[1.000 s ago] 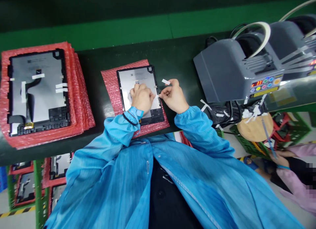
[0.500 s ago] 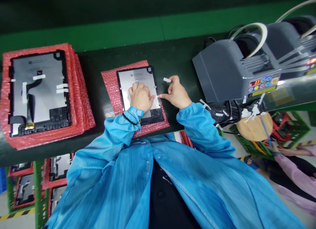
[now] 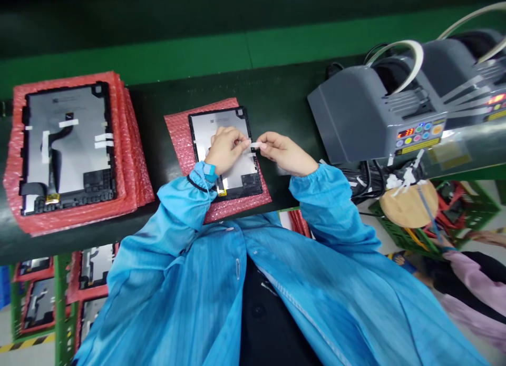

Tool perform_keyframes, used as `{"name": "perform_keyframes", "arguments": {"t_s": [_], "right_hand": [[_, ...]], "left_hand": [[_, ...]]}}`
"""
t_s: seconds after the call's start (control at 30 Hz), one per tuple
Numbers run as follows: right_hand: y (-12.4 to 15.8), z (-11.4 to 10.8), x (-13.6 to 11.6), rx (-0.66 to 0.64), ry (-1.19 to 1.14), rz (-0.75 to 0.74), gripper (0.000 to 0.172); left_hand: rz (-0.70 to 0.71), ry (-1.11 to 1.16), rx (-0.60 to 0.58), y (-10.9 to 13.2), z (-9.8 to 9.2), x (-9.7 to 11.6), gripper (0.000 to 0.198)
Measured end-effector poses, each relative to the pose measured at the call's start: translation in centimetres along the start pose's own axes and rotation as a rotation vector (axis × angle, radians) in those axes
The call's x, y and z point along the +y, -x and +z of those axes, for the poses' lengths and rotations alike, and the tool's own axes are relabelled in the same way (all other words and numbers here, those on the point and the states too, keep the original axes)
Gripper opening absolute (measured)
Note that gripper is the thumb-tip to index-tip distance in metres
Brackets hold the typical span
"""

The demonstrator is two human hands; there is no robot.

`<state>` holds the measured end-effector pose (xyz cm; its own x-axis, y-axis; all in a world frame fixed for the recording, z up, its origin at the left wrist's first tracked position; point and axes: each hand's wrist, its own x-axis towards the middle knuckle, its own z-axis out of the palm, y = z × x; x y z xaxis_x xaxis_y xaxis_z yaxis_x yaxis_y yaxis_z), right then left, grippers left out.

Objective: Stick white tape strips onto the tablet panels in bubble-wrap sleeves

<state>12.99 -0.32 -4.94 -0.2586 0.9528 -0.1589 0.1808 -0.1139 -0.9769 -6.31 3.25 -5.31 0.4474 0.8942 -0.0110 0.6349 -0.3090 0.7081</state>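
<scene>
A tablet screen panel (image 3: 239,170) with a grey back and black frame lies on a sheet of red bubble wrap (image 3: 179,139). Between my two hands, over the panel's right edge, stretches a short strip of white tape (image 3: 256,145). My right hand (image 3: 286,151) pinches the strip's right end between thumb and finger. Over the panel, my left hand (image 3: 228,149) is closed, its thumb and fingertip at the strip's left end. Just below the strip, another white piece of tape sits on the panel's right edge. My left hand covers the panel's middle.
At the left stands a stack of red bubble-wrap sheets (image 3: 136,160) with a taped panel (image 3: 85,150) on top. Two grey tape dispensers (image 3: 356,113) occupy the right. Below are green crates, a round wooden stool (image 3: 409,205) and another person's pink sleeve (image 3: 470,279).
My right hand has moved up, and the tape strip that stuck up from its fingers now lies between both hands. My left hand has shifted slightly left, off the panel's edge.
</scene>
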Motion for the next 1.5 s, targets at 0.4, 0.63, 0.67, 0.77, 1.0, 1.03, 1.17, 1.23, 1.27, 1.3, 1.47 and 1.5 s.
{"name": "perform_keyframes", "arguments": {"t_s": [0.4,0.63,0.67,0.77,1.0,1.03,1.17,1.23,1.27,1.3,1.47,1.5], "right_hand": [[-1.2,0.1,1.2,0.187,0.431,0.003,0.011],[-2.0,1.2,2.3,0.262,0.712,-0.048,0.011],[-2.0,1.2,2.4,0.265,0.734,-0.043,0.011],[-1.9,1.5,2.4,0.252,0.789,-0.011,0.01],[-1.7,1.8,-0.1,0.231,0.89,0.174,0.008],[-1.8,1.5,-0.6,0.218,0.901,0.247,0.013],[-2.1,0.0,-2.1,0.07,0.891,0.502,0.04],[-1.7,-0.1,-2.1,0.056,0.881,0.485,0.039],[-1.2,0.1,-1.9,0.088,0.884,0.428,0.035],[-0.6,0.6,-1.6,0.131,0.896,0.35,0.032],[2.8,4.8,0.3,0.189,1.064,0.127,0.054],[3.2,5.4,0.5,0.176,1.109,0.13,0.056]], "left_hand": [[-0.122,-0.096,-0.082,-0.3,0.0,0.5,0.013],[-0.169,-0.296,-0.066,-0.2,1.0,1.4,0.021],[-0.161,-0.311,-0.061,-0.2,1.1,1.4,0.021],[-0.14,-0.327,-0.048,-0.2,1.4,1.1,0.021],[-0.124,-0.338,-0.043,0.1,1.4,1.3,0.017],[-0.12,-0.34,-0.041,0.1,1.4,1.4,0.016],[-0.118,-0.319,-0.009,0.1,1.2,1.2,0.01],[-0.13,-0.29,0.016,0.1,1.1,1.1,0.008],[-0.139,-0.275,0.025,0.1,1.0,1.0,0.01],[-0.148,-0.26,0.031,0.1,1.0,1.0,0.012],[-0.168,-0.258,0.028,0.0,1.6,1.2,0.009],[-0.168,-0.266,0.028,-0.1,1.8,1.4,0.009]]}}
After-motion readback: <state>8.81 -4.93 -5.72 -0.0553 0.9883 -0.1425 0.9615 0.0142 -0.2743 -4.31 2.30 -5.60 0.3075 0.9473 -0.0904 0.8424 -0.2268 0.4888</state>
